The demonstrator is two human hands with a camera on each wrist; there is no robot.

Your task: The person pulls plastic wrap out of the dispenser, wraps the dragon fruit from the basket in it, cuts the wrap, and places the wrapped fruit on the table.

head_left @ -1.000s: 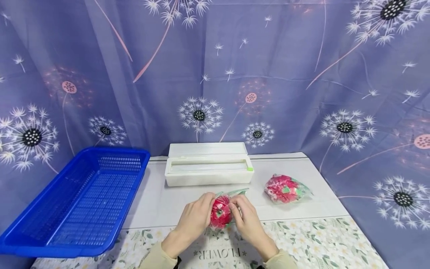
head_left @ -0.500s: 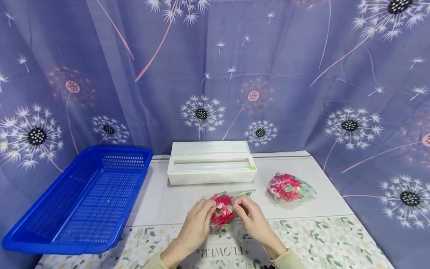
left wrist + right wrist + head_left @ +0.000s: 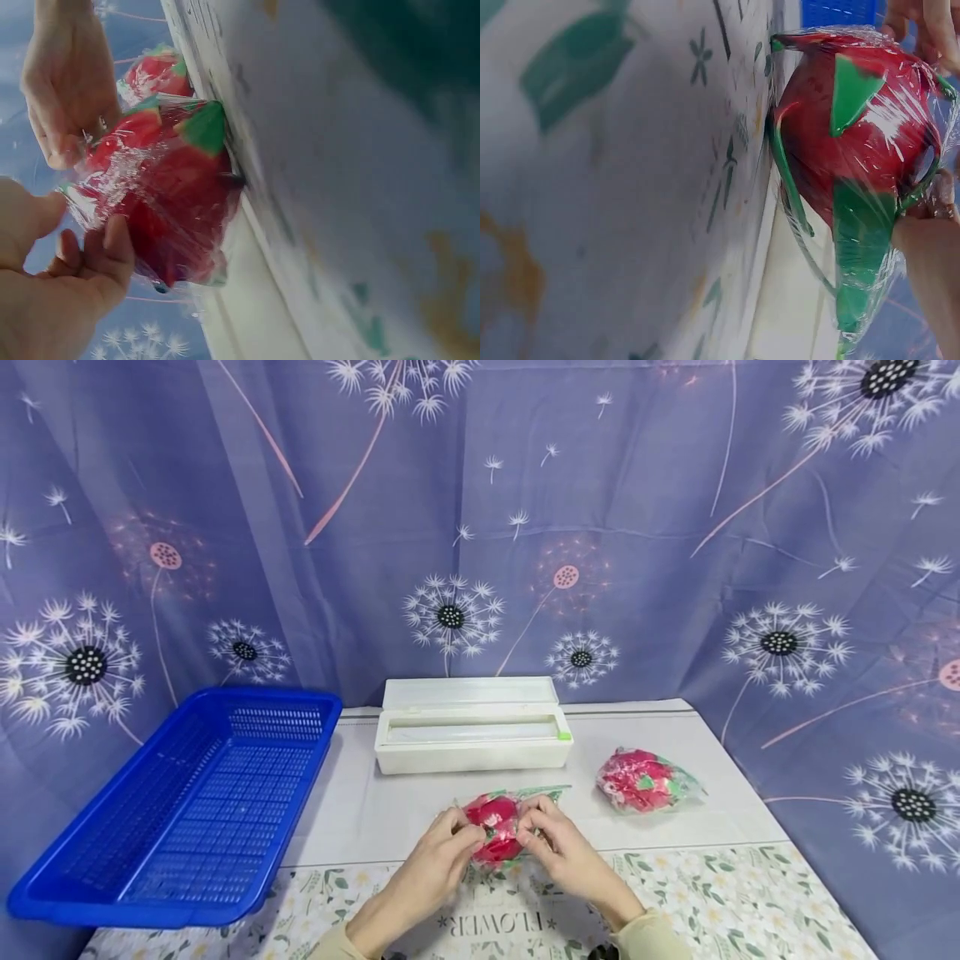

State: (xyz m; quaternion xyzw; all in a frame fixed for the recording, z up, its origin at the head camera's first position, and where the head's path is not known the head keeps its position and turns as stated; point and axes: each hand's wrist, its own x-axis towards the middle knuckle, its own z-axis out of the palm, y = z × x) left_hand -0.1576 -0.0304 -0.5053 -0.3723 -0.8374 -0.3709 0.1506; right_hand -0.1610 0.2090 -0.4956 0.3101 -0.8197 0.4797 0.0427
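Observation:
A red dragon fruit with green scales, wrapped in clear cling film, lies on the table between the two hands. At its left side my left hand pinches the film over the fruit with thumb and fingers. My right hand pinches the film on the right side, its fingertips close to the fruit's top. In the left wrist view the film looks bunched and shiny near the left fingers. The right wrist view shows long green scales under the film, partly covered by the right hand.
A second film-wrapped dragon fruit lies to the right. Behind the hands stands a white cling film box with its lid up and a roll inside. A blue plastic basket is at the left. A patterned curtain closes off the back.
The head view has shifted slightly. My left thumb and fingers have moved over the fruit's near left side, drawing at the film; the right hand stays close to its place, fingers bent.

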